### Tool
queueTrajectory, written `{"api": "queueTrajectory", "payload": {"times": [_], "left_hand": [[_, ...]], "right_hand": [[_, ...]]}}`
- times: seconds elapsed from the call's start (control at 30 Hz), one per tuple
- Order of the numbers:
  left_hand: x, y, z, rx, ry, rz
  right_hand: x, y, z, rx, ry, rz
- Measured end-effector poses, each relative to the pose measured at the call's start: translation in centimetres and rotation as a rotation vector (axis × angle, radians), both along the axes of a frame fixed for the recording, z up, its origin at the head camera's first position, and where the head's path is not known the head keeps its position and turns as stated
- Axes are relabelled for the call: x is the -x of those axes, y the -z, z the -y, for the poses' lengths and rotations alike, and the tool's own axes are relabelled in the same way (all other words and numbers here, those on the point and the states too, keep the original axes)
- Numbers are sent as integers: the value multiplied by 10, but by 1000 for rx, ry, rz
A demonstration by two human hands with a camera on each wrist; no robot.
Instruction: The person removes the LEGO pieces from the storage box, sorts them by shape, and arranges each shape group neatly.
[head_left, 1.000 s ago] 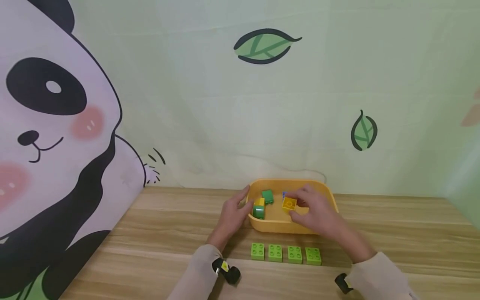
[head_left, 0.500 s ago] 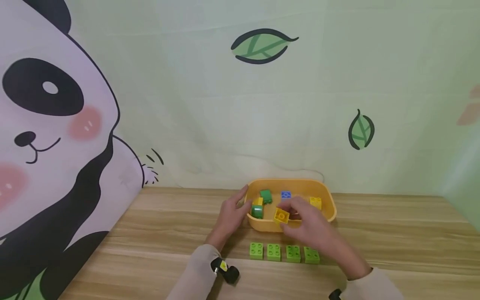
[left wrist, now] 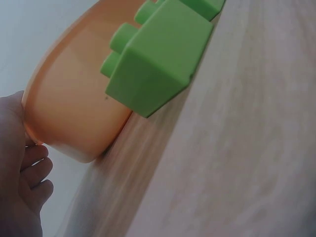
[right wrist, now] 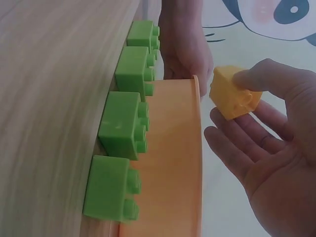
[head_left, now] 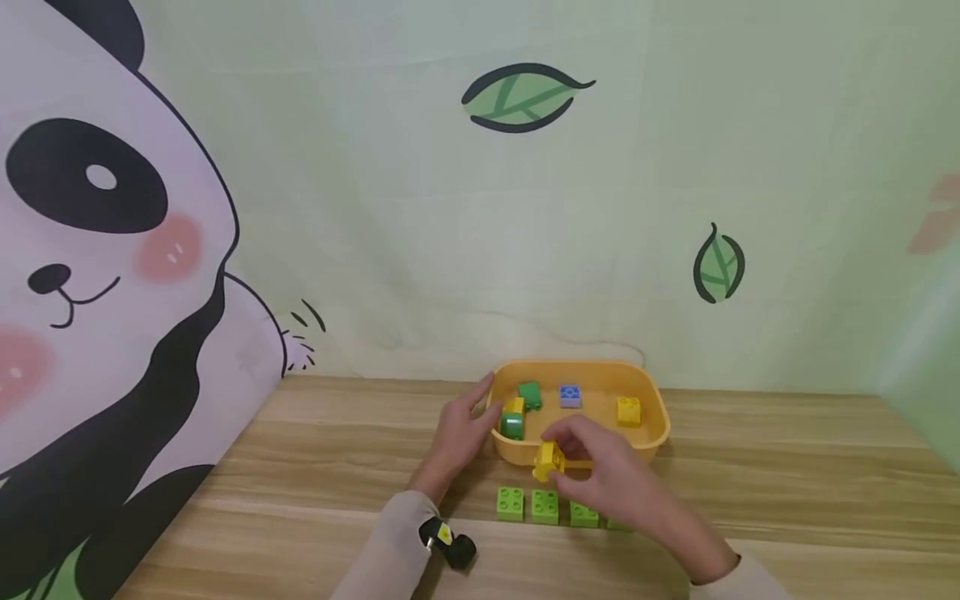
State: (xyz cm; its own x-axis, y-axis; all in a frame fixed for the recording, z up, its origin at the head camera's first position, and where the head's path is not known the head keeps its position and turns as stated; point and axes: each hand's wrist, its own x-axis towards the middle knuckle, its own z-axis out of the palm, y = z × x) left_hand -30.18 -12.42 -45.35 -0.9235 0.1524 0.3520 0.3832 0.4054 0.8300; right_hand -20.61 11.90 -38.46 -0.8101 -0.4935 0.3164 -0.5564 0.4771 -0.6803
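My right hand (head_left: 611,475) pinches a yellow toy brick (head_left: 549,461) between thumb and fingers, above the front rim of the orange-yellow bin (head_left: 652,442). In the right wrist view the held yellow brick (right wrist: 232,94) is tilted, its hollow underside partly showing. At the bin's left end my left hand (head_left: 459,433) holds the rim, its thumb over the edge and its other fingers outside. Inside the bin lie a blue brick (head_left: 570,396), another yellow brick (head_left: 628,411), a dark green piece (head_left: 529,395) and a green-and-yellow piece (head_left: 513,423).
A row of light green bricks (head_left: 510,503) stands on the wooden table (head_left: 360,467) in front of the bin, studs up. The right hand partly covers the row's right end. Behind the table hangs a pale green backdrop (head_left: 390,208) with a printed panda.
From inside the bin, the right hand has brought the yellow brick left and toward me, turning it. The blue and other yellow bricks are now uncovered. The left hand stays at the rim.
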Motion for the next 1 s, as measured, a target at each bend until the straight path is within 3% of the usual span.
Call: {"api": "queueTrajectory", "payload": {"times": [0.37,0.6,1.0], "left_hand": [[1,0,-1,19,-16,26],[1,1,-1,22,-13,28],[0,2,0,3,-8,2]], "right_hand": [[-5,3,4,-42,-36,-50],[-9,3,8,-88,-39,8],[-18,13,19,-53,-143,31]]}}
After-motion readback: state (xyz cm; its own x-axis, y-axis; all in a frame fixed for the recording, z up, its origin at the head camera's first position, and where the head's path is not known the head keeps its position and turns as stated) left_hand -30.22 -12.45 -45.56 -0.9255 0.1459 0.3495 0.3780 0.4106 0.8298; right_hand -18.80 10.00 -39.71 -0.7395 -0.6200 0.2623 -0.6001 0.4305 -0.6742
